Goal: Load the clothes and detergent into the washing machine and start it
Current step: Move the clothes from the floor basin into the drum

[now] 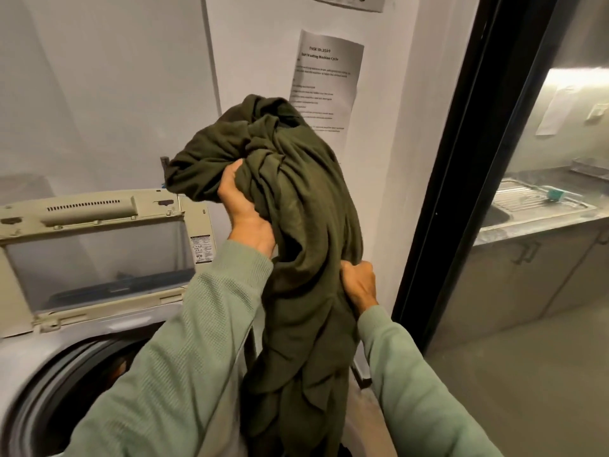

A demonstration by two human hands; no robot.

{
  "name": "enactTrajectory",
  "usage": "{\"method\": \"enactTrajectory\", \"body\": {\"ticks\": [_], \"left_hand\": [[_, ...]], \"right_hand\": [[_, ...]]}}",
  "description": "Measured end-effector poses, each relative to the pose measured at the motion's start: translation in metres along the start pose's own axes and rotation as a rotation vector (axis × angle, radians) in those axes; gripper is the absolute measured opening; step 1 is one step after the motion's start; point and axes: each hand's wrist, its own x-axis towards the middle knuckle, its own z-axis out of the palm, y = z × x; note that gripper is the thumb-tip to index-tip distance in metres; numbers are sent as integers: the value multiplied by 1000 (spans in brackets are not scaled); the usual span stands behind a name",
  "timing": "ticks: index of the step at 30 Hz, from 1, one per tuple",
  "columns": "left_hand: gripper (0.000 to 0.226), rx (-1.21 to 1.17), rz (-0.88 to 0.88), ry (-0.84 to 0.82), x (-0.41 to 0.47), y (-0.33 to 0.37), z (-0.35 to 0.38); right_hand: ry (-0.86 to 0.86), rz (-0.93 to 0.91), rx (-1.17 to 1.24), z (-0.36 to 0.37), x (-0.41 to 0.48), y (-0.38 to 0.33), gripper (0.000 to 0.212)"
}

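– Cloth in the head view: where is it, and what sort?
– Olive-green garment (296,225), a soft knit, bunched into a twisted lump at the top and hanging in long loose folds below. It is held up in the air in front of the white wall (115,94), above and to the right of the washing machine (19,361); its lower end runs out of the bottom of the frame.
– Hands?
– Left hand (245,219) is up high, fingers and thumb curled into the bunched upper part from the left side. Right hand (359,285) is lower, at the right edge of the hanging cloth, fingers closed on a fold. Both arms wear sage-green sleeves (197,341) with a fine waffle texture.
– And the machine?
– White top-loader, low on the left. Its lid (33,232) stands raised, a yellowed plastic frame round a clear pane, with a slotted vent strip (85,206) along the upper edge and a small label (201,247) at the right. Below it the round drum opening (99,374) shows, ringed by a dark rim; the inside is too dark and blurred to tell.
– Anything else around?
– Printed paper sheet (326,80) flat on the wall behind the garment, partly covered by it. Black door frame (454,192) upright at the right, and past it a steel sink (520,196) with a ribbed draining board, set in a grey counter (527,229)
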Motion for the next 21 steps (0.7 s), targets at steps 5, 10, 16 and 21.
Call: {"method": "enactTrajectory", "body": {"ticks": [5, 10, 16, 21], "left_hand": [[33, 229, -63, 77, 6, 13, -55], [36, 477, -168, 276, -5, -10, -80], [51, 600, -337, 7, -28, -39, -71], [16, 766, -369, -158, -27, -47, -63]], "right_hand": [[145, 35, 252, -31, -2, -33, 32], [227, -105, 441, -49, -1, -102, 44], [188, -97, 634, -37, -19, -149, 31], [140, -79, 640, -34, -23, -155, 54]]}}
